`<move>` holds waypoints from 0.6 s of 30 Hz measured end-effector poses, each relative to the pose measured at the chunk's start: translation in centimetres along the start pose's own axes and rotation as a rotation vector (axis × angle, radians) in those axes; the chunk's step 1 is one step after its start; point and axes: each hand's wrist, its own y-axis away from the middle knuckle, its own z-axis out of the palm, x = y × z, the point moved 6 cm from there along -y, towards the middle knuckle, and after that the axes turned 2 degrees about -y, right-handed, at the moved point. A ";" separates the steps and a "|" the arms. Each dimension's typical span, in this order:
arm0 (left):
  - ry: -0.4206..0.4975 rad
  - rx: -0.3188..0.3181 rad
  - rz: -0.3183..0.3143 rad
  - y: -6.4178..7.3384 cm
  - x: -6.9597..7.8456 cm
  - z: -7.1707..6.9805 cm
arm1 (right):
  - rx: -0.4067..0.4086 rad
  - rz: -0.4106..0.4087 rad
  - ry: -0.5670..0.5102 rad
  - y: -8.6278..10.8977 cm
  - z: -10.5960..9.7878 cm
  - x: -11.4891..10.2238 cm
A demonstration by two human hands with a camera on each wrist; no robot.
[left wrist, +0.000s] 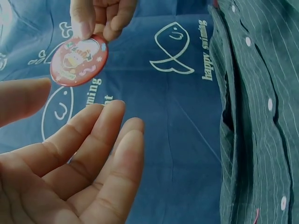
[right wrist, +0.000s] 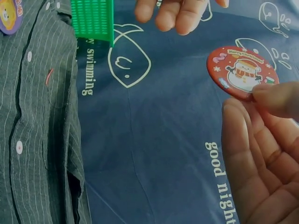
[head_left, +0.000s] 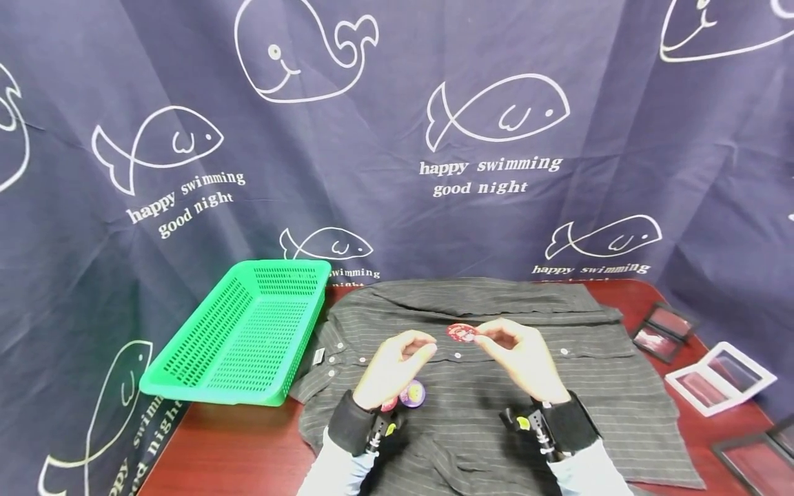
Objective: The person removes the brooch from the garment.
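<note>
Between thumb and fingers, my right hand (head_left: 517, 351) pinches a round red badge (head_left: 462, 333) above a dark striped shirt (head_left: 484, 399). A snowman and the words "Merry Christmas" show on the badge (right wrist: 243, 72) in the right wrist view. To its left my left hand (head_left: 400, 365) is held with fingers relaxed and thumb apart, nothing between them. In the left wrist view, a gap separates the left hand (left wrist: 88, 158) from the badge (left wrist: 78, 60). A purple-rimmed round badge (head_left: 412, 394) lies on the shirt below the left hand, beside a red one (head_left: 389, 404) partly hidden by that hand.
A green plastic basket (head_left: 279, 386) stands at the left of the red table (head_left: 248, 448). Several opened, framed cases, one a white case (head_left: 719, 379), lie along the right side. Behind hangs a blue curtain (head_left: 397, 172) with fish drawings.
</note>
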 end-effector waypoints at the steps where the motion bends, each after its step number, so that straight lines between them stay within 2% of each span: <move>1: 0.001 -0.002 0.001 0.0 0.0 0.0 | -0.002 -0.004 -0.003 0.0 0.1 -0.1; 7: -0.012 -0.008 0.004 0.0 -0.2 0.2 | -0.010 -0.051 -0.029 0.2 0.4 -0.5; 11: -0.014 -0.012 0.037 0.1 0.0 0.4 | -0.012 -0.108 -0.056 0.2 0.6 -0.8; 14: 0.025 -0.022 0.035 0.0 0.1 0.6 | -0.018 -0.148 -0.074 0.2 0.9 -1.0; 18: 0.103 -0.033 -0.001 -0.2 -0.1 0.9 | -0.034 -0.206 -0.056 0.2 1.3 -1.2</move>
